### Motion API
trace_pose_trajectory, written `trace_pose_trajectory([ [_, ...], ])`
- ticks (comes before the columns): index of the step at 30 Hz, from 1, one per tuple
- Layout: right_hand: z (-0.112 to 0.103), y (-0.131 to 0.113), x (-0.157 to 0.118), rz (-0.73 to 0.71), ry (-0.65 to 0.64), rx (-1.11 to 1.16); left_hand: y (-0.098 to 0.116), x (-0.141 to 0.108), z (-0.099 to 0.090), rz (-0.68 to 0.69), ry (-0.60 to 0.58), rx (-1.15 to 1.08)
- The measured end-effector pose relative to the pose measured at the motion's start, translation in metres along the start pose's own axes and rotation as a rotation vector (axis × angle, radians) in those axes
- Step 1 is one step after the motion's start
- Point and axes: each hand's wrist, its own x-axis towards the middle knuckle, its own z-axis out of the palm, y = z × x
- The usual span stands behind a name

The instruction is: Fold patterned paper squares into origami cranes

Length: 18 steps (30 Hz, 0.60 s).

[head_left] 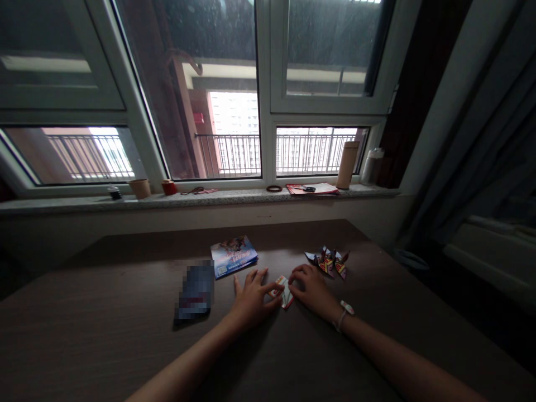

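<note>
A small piece of folded paper, white with red and yellow print, lies on the table between my two hands. My left hand has its index finger and thumb on the paper's left side, while its other fingers are spread over the tabletop. Curled fingers of my right hand press at the paper's right edge; a bracelet is on that wrist. Just beyond my right hand sit several colourful folded-paper pieces with pointed tips. A blue printed leaflet lies beyond my left hand.
Left of my left hand is a dark, pixelated flat object on the brown table. Along the windowsill stand a paper cup, a red container, papers with scissors, a tan bottle and a pale bottle.
</note>
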Motion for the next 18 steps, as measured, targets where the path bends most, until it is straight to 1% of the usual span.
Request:
trace_pose_trajectory([
  [7,-0.0013,0.0015,0.0006,-0.015,-0.025,-0.015,0.0008,-0.0011,-0.0013,0.001,-0.005,0.004],
  [11,-0.0027,0.0032,0.0007,-0.030,-0.054,0.002,-0.0001,-0.0012,0.0000,0.019,0.005,0.015],
  [18,-0.0033,0.0029,-0.0012,-0.048,-0.064,-0.011,-0.0014,-0.0010,0.0025,0.017,0.009,0.013],
])
